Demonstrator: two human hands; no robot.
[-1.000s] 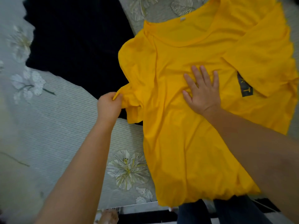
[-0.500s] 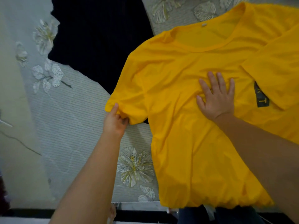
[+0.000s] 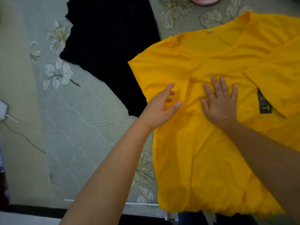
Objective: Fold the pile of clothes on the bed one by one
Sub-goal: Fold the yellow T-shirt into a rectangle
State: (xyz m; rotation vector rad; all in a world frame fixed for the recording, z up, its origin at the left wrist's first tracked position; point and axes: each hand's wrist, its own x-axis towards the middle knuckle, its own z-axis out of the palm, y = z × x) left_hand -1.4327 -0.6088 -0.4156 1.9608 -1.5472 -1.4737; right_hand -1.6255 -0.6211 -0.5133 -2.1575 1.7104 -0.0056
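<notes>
Yellow T-shirt (image 3: 203, 143): lies spread face up on the bed (image 3: 78, 127), collar away from me, hem at the near edge; its sleeve on my left side is folded in over the chest, and the sleeve on my right side is folded in over a dark label (image 3: 264, 103).
My left hand (image 3: 159, 108): rests on the folded-in sleeve, fingers loosely spread and extended, thumb out; the grip is loose and has hold of nothing.
My right hand (image 3: 220, 101): lies flat on the chest of the shirt, fingers straight and fanned, pressing the cloth down; nothing is gripped.
Between the hands: a ridge of wrinkled fabric, both hands close together but apart.
Black garment (image 3: 110, 51): lies spread on the bed to the left of the shirt; the shirt's left shoulder overlaps its edge.
Pink item (image 3: 203, 0): just visible at the top edge, too little showing to tell what it is.
Bedcover: pale, quilted, with a flower-and-leaf print.
Cable (image 3: 24, 137): a thin dark one trails at the far left.
</notes>
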